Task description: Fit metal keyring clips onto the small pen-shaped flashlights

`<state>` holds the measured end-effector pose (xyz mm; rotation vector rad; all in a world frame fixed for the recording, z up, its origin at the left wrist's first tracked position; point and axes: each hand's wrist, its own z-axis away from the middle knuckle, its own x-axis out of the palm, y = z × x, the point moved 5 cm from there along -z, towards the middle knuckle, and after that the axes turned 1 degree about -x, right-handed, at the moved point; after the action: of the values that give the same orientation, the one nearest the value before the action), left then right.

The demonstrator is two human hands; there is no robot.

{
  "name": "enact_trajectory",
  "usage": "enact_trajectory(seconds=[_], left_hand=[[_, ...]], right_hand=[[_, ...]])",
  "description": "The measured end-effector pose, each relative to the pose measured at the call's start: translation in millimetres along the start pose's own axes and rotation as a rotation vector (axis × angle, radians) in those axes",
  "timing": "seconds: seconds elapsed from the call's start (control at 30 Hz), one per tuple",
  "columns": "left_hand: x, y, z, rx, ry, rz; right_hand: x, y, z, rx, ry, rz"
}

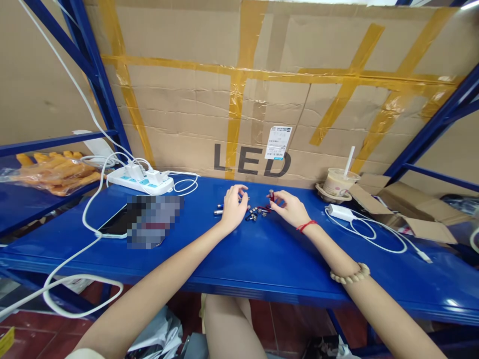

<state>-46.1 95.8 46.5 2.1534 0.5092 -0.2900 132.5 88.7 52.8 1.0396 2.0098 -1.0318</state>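
My left hand (234, 205) rests on the blue shelf top (262, 249), its fingers curled over a small silver cylinder that I cannot name. My right hand (290, 207) pinches a small dark red cylinder (271, 195) held upright. Between the two hands lies a pile of small metal parts and key rings (256, 213). More small silver and blue cylinders (219, 208) lie just left of my left hand. A red string and a bead bracelet circle my right forearm.
A white power strip (144, 180) with plugged chargers sits back left, beside a phone (116, 224) on a white cable. A lidded drink cup with straw (340, 182), a white charger (340, 212) and an open cardboard box (396, 209) stand right. A taped cardboard wall (262, 99) closes the back.
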Motion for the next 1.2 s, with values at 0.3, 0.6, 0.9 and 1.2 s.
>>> enact_trajectory(seconds=[0.3,0.6,0.9,1.2], left_hand=[[1.9,-2,0,0.004,-0.015,-0.001],[2.9,-1,1,0.015,-0.039,0.008],[2.2,1,1,0.011,-0.038,0.026],[2.8,0,0,0.009,-0.038,0.026]], right_hand=[[7,2,1,0.011,-0.114,0.206],[9,13,0,0.120,-0.134,0.217],[6,10,1,0.105,-0.064,0.160],[5,8,1,0.092,-0.043,0.120]])
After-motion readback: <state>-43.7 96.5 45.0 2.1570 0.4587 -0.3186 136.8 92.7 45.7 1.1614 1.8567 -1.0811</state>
